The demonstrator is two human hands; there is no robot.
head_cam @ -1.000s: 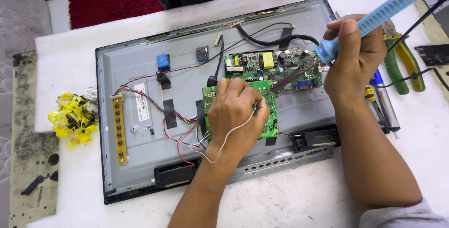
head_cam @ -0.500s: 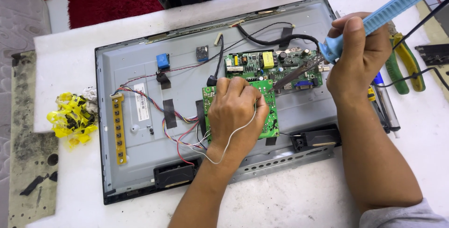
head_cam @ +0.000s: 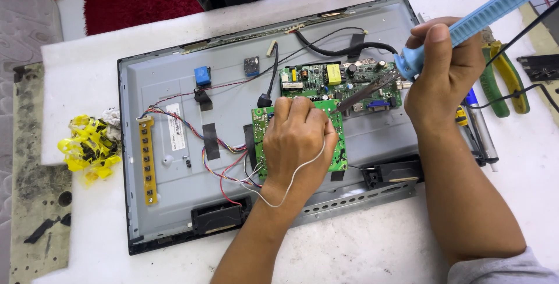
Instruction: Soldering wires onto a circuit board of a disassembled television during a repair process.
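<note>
Green circuit board (head_cam: 335, 138) sat mid-panel on the opened TV back (head_cam: 174, 86), table centre. Left hand (head_cam: 297, 138) grip pinched solder wire (head_cam: 291, 179) on it; right hand (head_cam: 442, 71) grip clamped soldering iron (head_cam: 483, 10). Hot tip might slip, burning fingers or bridging joints.

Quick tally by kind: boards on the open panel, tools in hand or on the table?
Green circuit boards: 2, upper board and lower board under the left hand
Yellow button strip: 1
Soldering iron, in right hand: 1
Pliers: 1
Total: 5
</note>
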